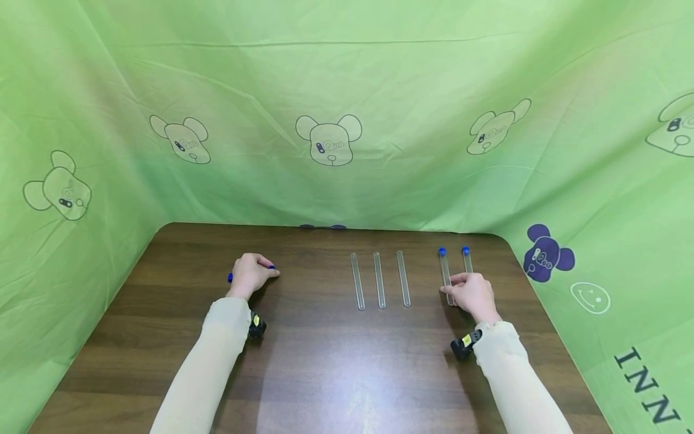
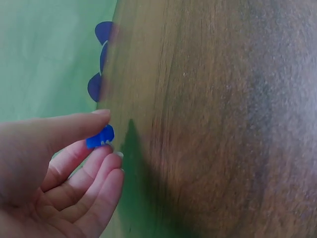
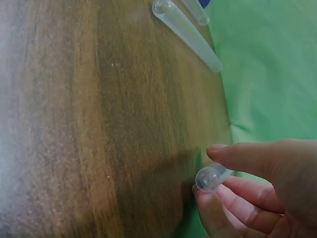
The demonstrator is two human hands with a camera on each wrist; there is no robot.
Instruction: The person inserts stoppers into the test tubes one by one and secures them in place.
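On the left of the table, my left hand [image 1: 252,274] pinches a small blue cap [image 2: 101,136] between thumb and fingertips. Another blue cap [image 1: 230,277] shows just left of that hand. Toward the right side, my right hand [image 1: 473,293] pinches the lower end of a clear test tube [image 1: 444,268] topped with a blue cap [image 1: 442,251]. The rounded end of this tube [image 3: 210,179] sits between thumb and fingers in the right wrist view. Beside it lies a second blue-capped tube [image 1: 468,261], its lower part hidden by the right hand.
Three clear test tubes without caps lie side by side right of the table's middle: a left one [image 1: 357,281], a middle one [image 1: 379,280] and a right one [image 1: 403,278]. Green printed cloth [image 1: 331,193] rises behind the brown wooden table [image 1: 314,361] and at both sides.
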